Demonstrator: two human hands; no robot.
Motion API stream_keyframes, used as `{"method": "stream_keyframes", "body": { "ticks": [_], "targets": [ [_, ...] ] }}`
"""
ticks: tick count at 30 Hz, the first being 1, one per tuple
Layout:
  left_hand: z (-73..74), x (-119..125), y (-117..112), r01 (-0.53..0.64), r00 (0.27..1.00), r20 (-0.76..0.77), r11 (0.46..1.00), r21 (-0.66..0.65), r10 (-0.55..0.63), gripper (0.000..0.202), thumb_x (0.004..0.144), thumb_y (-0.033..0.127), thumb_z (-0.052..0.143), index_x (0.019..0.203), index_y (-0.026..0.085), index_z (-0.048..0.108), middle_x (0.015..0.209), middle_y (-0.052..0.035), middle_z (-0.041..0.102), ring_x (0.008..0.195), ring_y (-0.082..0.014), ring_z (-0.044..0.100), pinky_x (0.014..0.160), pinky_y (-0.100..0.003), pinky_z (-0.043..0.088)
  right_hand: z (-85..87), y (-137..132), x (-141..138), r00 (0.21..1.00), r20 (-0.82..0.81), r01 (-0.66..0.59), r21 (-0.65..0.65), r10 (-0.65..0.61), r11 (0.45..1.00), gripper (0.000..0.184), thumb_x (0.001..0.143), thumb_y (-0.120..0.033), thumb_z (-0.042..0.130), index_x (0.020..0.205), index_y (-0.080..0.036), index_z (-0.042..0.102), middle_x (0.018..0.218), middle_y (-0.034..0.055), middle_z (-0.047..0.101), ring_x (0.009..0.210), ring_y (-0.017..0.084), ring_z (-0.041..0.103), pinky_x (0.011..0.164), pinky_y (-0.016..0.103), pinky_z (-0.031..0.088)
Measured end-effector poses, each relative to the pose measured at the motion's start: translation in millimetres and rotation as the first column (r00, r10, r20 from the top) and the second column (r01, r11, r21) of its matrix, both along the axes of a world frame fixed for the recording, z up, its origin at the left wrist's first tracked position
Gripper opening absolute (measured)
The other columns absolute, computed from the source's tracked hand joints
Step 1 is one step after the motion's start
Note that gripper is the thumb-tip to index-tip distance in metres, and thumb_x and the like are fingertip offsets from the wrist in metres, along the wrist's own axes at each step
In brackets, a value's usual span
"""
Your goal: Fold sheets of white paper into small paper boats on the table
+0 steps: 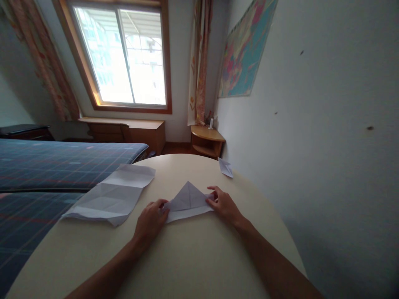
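A sheet of white paper, folded to a peak at the top with a flat strip along its lower edge, lies on the round cream table. A crease runs down the middle of the peak. My left hand pinches the left end of the strip between thumb and fingers. At the right end, my right hand grips the paper with the thumb at its edge and the fingers curled.
Creased, unfolded white sheets lie at the table's left edge. A small folded paper piece sits near the far right edge. A bed with plaid cover adjoins the left side; the white wall stands close on the right.
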State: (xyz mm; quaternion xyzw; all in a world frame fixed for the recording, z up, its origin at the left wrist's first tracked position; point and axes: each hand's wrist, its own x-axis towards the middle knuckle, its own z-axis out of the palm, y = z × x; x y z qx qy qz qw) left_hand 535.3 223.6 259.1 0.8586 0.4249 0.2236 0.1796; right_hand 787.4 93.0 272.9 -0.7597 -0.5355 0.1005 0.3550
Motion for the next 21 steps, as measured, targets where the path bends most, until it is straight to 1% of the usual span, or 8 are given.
{"method": "stream_keyframes", "body": {
  "ticks": [2,4,6,9,12,15,18,21],
  "targets": [
    [0.7,0.0,0.4,-0.003,1.0,0.0,1.0,-0.005,0.003,0.022,0.086,0.029,0.054,0.103,0.022,0.067,0.095,-0.0061,0.071,0.088,-0.022,0.068,0.077,-0.031,0.049,1.8,-0.2,-1.3,0.999,0.031,0.017,-0.01,-0.016,1.0,0.034,0.081,-0.026,0.064,0.114,-0.016,0.063,0.086,0.0056,0.07,0.075,0.019,0.065,0.072,0.029,0.049],
    [1.0,-0.1,0.5,0.001,1.0,0.002,1.0,0.0,-0.001,0.022,0.086,0.029,0.055,0.102,0.023,0.068,0.094,-0.0052,0.071,0.088,-0.0214,0.068,0.077,-0.03,0.049,4.5,-0.8,-2.7,0.998,0.049,0.026,-0.013,-0.025,1.0,0.028,0.08,-0.028,0.064,0.105,-0.016,0.068,0.085,0.0063,0.071,0.076,0.02,0.065,0.073,0.03,0.049],
    [0.8,-0.3,0.3,0.016,1.0,0.002,1.0,0.021,-0.016,0.023,0.086,0.028,0.054,0.104,0.024,0.069,0.095,-0.0047,0.071,0.088,-0.0211,0.067,0.078,-0.03,0.049,7.2,-1.4,-3.9,0.998,0.045,0.035,-0.012,-0.034,0.999,0.023,0.08,-0.03,0.065,0.098,-0.017,0.071,0.085,0.0069,0.072,0.077,0.021,0.066,0.073,0.03,0.049],
    [-0.9,-0.4,0.4,0.058,0.998,-0.015,0.996,0.063,-0.057,0.03,0.087,0.025,0.052,0.113,0.025,0.068,0.098,-0.0041,0.072,0.092,-0.0212,0.066,0.082,-0.031,0.049,9.5,-1.8,-5.0,0.999,0.008,0.041,-0.019,-0.041,0.999,0.02,0.079,-0.031,0.066,0.092,-0.017,0.073,0.084,0.0073,0.074,0.077,0.021,0.068,0.072,0.029,0.049],
    [-4.4,-0.8,1.5,0.121,0.992,-0.032,0.987,0.102,-0.118,0.033,0.09,0.023,0.05,0.118,0.027,0.066,0.105,-0.0033,0.072,0.1,-0.0211,0.064,0.088,-0.032,0.048,9.4,-1.7,-5.8,0.999,0.007,0.041,-0.024,-0.041,0.999,0.019,0.08,-0.031,0.066,0.09,-0.017,0.074,0.083,0.0072,0.074,0.075,0.021,0.068,0.071,0.029,0.049],
    [-6.7,-1.5,2.0,0.18,0.983,-0.052,0.974,0.135,-0.174,0.034,0.093,0.021,0.047,0.12,0.027,0.066,0.109,-0.0034,0.07,0.102,-0.0209,0.061,0.092,-0.034,0.047,8.5,-1.3,-6.6,0.999,0.018,0.04,-0.032,-0.04,0.999,0.018,0.081,-0.03,0.066,0.089,-0.017,0.074,0.082,0.0067,0.074,0.074,0.02,0.068,0.07,0.029,0.049],
    [-5.2,-2.0,0.4,0.215,0.976,-0.081,0.965,0.152,-0.204,0.035,0.094,0.018,0.046,0.121,0.027,0.066,0.107,-0.0048,0.07,0.101,-0.0211,0.06,0.091,-0.034,0.048,7.7,-0.6,-7.2,0.999,0.021,0.035,-0.036,-0.034,0.999,0.017,0.081,-0.03,0.065,0.089,-0.018,0.074,0.08,0.0061,0.074,0.073,0.02,0.068,0.069,0.029,0.049],
    [-2.9,-2.1,-1.1,0.231,0.971,-0.094,0.96,0.161,-0.218,0.035,0.093,0.017,0.046,0.121,0.028,0.065,0.107,-0.0051,0.069,0.101,-0.021,0.059,0.091,-0.035,0.048,6.2,0.1,-7.4,0.999,0.039,0.011,-0.028,-0.01,1.0,0.018,0.083,-0.029,0.064,0.09,-0.018,0.075,0.079,0.0056,0.074,0.071,0.019,0.068,0.069,0.028,0.049]
  ]
}}
